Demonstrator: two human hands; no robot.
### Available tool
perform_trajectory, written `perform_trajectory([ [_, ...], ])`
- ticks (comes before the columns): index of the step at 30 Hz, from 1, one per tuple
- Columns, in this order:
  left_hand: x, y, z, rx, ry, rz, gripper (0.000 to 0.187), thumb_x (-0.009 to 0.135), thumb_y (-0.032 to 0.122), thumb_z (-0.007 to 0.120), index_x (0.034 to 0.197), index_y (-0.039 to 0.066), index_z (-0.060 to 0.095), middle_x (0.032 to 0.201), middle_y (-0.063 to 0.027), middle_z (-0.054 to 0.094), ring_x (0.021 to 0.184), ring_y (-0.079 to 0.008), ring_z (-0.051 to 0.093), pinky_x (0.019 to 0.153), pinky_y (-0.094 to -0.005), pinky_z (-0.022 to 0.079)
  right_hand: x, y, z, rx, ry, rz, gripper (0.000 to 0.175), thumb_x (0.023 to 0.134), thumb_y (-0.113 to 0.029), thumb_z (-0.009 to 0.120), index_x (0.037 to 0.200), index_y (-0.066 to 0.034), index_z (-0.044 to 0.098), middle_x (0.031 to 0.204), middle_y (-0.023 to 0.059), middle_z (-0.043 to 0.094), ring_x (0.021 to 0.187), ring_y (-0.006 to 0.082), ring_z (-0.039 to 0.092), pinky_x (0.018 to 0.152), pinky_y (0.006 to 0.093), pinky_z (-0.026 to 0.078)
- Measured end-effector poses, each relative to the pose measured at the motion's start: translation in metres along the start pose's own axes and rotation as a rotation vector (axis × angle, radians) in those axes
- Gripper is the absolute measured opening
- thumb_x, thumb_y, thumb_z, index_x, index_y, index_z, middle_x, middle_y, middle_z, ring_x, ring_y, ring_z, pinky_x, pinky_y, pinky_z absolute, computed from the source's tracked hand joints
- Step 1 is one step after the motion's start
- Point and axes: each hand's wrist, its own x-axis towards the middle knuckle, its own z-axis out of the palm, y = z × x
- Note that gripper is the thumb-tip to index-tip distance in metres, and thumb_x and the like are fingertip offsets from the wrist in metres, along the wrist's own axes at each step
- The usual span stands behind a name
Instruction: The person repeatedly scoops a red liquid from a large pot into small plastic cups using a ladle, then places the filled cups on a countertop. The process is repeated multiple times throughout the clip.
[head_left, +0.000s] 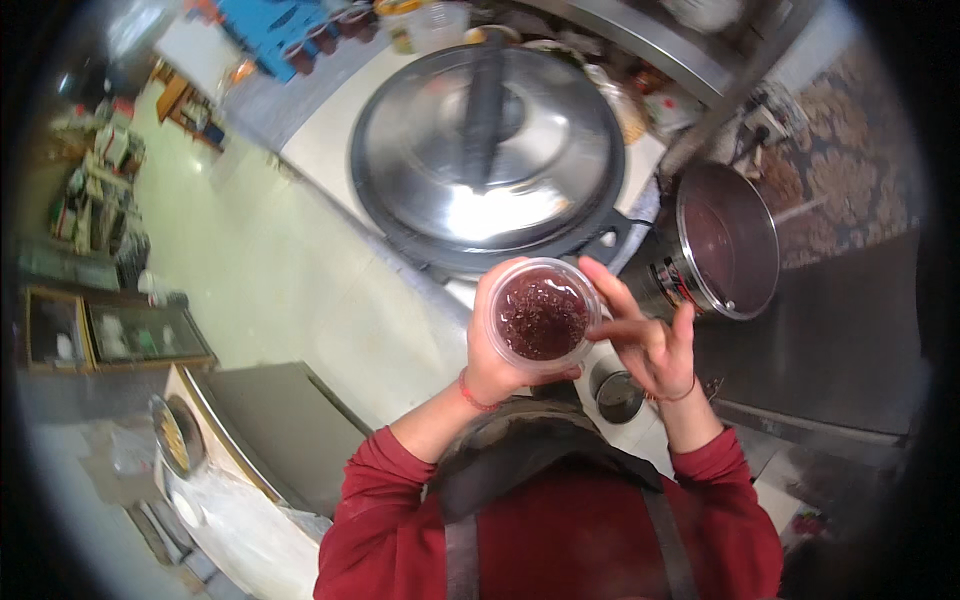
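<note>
My left hand (487, 360) is wrapped around a clear plastic cup (491, 330) in front of my chest. Dark red liquid (544, 315) with small bubbles or bits on its surface fills much of the cup, which has no lid on it. My right hand (649, 337) is at the cup's right side with its fingers spread. One of its fingertips is at the rim; whether it touches is unclear. Just beyond the cup sits a large round electric pan (420, 255) under a shiny metal lid (420, 142) with a dark handle.
A tall stainless steel pot (727, 240) with reddish liquid inside stands at the right. Below my right hand is a metal container (619, 396). Flour-like white powder covers a worktop (247, 525) at lower left, beside a bowl (176, 439) of pale food. Blue trays (270, 30) lie beyond the pan.
</note>
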Motion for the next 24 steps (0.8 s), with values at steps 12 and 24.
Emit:
perform_trajectory([
  [12,-0.066,0.043,-0.254,0.070,0.405,-0.023,0.104,0.051,0.019,0.099,0.134,-0.002,0.041,0.124,-0.0107,0.056,0.114,-0.0201,0.057,0.101,-0.0344,0.047,0.124,0.116,0.183,0.005,-0.020,0.150,0.080,0.101,-0.061,0.029,0.142,0.0068,0.043,0.143,0.0205,0.049,0.126,0.0253,0.052,0.099,0.0352,0.042],
  [24,-0.044,0.020,-0.431,0.272,0.673,-0.004,0.100,0.056,0.011,0.097,0.136,0.003,0.037,0.124,-0.0090,0.056,0.114,-0.0192,0.057,0.098,-0.0353,0.050,0.334,0.183,0.312,-0.844,-0.281,-0.202,0.082,0.074,-0.026,0.083,0.140,0.0017,0.044,0.133,0.0187,0.054,0.122,0.0305,0.054,0.099,0.0416,0.046],
])
